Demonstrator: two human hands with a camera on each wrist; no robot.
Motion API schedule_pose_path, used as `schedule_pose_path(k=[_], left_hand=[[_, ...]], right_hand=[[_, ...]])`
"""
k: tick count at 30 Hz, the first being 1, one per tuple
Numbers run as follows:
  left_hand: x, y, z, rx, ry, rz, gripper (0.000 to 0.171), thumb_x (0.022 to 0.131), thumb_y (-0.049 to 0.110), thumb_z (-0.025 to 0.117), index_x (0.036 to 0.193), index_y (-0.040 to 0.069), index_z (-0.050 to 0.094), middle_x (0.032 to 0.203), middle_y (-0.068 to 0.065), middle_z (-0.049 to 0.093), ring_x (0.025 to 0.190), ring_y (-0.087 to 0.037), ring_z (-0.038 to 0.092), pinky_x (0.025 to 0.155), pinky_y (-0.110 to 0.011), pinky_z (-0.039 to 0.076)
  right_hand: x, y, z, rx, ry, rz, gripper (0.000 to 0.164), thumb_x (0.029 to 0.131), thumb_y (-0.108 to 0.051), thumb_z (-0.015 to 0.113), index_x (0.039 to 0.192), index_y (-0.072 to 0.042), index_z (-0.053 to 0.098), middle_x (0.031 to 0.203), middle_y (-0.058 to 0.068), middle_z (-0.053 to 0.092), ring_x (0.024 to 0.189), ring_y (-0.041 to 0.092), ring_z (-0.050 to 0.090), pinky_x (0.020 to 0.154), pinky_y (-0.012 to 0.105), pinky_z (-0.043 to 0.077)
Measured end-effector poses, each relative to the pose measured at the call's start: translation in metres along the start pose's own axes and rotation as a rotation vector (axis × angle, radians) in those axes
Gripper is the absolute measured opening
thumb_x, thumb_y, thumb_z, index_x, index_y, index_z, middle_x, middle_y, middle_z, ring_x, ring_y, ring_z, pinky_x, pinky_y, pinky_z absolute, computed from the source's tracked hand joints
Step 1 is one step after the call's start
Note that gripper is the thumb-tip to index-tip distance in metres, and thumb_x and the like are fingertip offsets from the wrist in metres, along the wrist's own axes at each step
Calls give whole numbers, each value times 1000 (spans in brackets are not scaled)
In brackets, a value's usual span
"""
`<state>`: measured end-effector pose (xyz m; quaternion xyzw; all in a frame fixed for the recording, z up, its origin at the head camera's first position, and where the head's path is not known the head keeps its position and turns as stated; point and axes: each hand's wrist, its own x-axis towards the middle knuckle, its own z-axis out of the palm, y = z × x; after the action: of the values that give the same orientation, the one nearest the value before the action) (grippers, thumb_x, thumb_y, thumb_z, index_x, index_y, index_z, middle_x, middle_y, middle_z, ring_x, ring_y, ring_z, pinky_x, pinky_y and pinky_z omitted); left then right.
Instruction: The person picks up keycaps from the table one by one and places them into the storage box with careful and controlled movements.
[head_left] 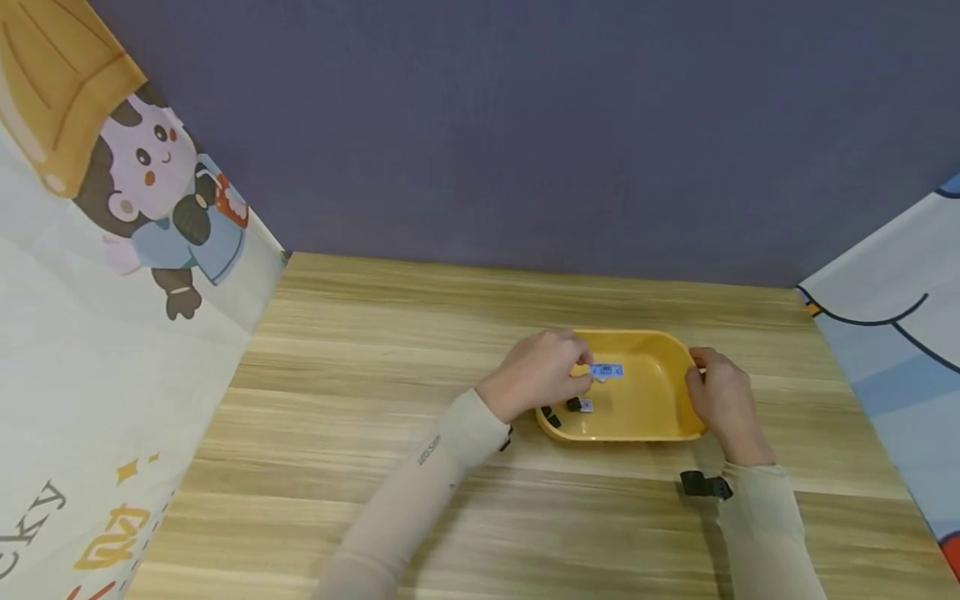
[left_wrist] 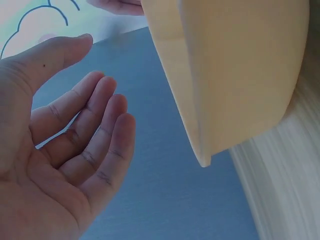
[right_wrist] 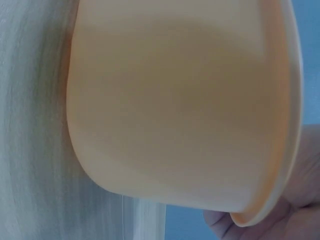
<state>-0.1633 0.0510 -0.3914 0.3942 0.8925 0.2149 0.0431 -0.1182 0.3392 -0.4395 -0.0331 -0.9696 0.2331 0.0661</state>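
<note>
A yellow plastic basin point(head_left: 637, 400) stands on the wooden table. My left hand point(head_left: 543, 371) is over its left part, and a small blue printed packet or label point(head_left: 607, 371) shows beside the fingertips. In the left wrist view, that hand's point(left_wrist: 85, 135) fingers are relaxed, thumb apart, with nothing between them. My right hand point(head_left: 723, 400) grips the basin's right end, thumb inside the rim. The right wrist view shows fingers point(right_wrist: 295, 220) behind the rim. Several small black pieces point(head_left: 553, 417) lie in the basin's left corner, near a black piece with a white label point(head_left: 581, 405).
Wood-grain table point(head_left: 337, 400) surrounds the basin. A dark blue-grey panel point(head_left: 525, 142) rises behind it. Cartoon-printed sheets point(head_left: 97, 333) flank the left and right sides. Dark camera mounts point(head_left: 705, 484) show at the wrists.
</note>
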Motion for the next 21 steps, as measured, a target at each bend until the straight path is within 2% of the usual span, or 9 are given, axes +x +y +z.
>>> schedule_pose_path(k=[4, 6, 11, 21], left_hand=[[1, -1, 0, 5, 0, -14, 32, 95, 36, 70, 120, 16, 72, 115, 4, 67, 93, -8, 62, 75, -20, 51], [0, -3, 0, 3, 8, -13, 33, 95, 36, 69, 120, 15, 72, 116, 3, 68, 95, -9, 63, 80, -22, 52], [-8, -8, -5, 1, 29, -20, 30, 95, 35, 70, 118, 16, 73, 113, 5, 69, 95, -9, 63, 79, -22, 52], [-48, -28, -23, 5, 90, -75, 25, 97, 32, 67, 113, 13, 74, 112, 2, 69, 103, -15, 63, 87, -30, 53]], right_hand=[[1, -2, -1, -2, -10, 9, 35, 100, -3, 47, 127, 18, 51, 114, 38, 58, 94, 48, 61, 73, 58, 54], [2, -3, -1, -2, -18, 15, 35, 100, -3, 47, 127, 18, 51, 115, 38, 58, 94, 48, 61, 73, 57, 54], [2, -3, 0, -1, -34, 35, 35, 101, -4, 47, 129, 17, 51, 116, 37, 58, 94, 46, 62, 72, 56, 54], [1, -4, 0, 3, -48, 55, 36, 101, -5, 48, 130, 16, 50, 118, 36, 58, 96, 46, 61, 73, 55, 54]])
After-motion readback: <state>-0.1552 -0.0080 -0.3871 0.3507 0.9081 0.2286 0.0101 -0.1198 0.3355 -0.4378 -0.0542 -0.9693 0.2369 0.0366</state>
